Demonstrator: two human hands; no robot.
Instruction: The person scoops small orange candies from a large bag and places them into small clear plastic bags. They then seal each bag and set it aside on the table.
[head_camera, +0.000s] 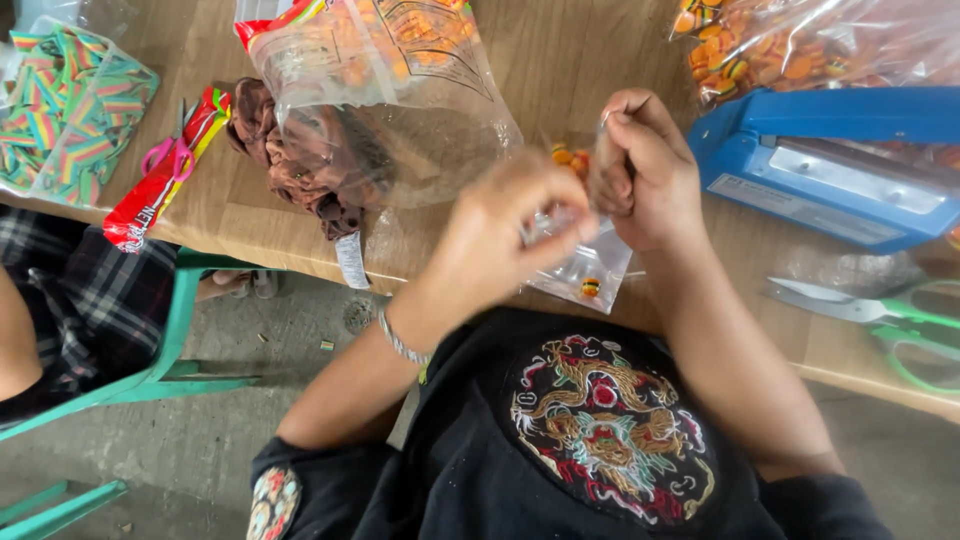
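Observation:
My left hand (505, 225) pinches the top of a small clear plastic bag (585, 270) that hangs over the table edge with one small orange candy at its bottom. My right hand (640, 165) is closed just above the bag's mouth, fingers bunched around a few small orange candies (570, 158). Both hands meet over the wooden table (560, 60), close to my chest. What exactly sits inside the right fist is hidden.
A blue heat sealer (830, 165) lies at the right, green-handled scissors (890, 320) in front of it. Large clear bags of orange candies (370, 60) (800, 45), brown candies (300, 160), striped rainbow strips (60, 110) and pink scissors (170, 155) lie left. A person in plaid (60, 300) sits on a green chair (170, 340).

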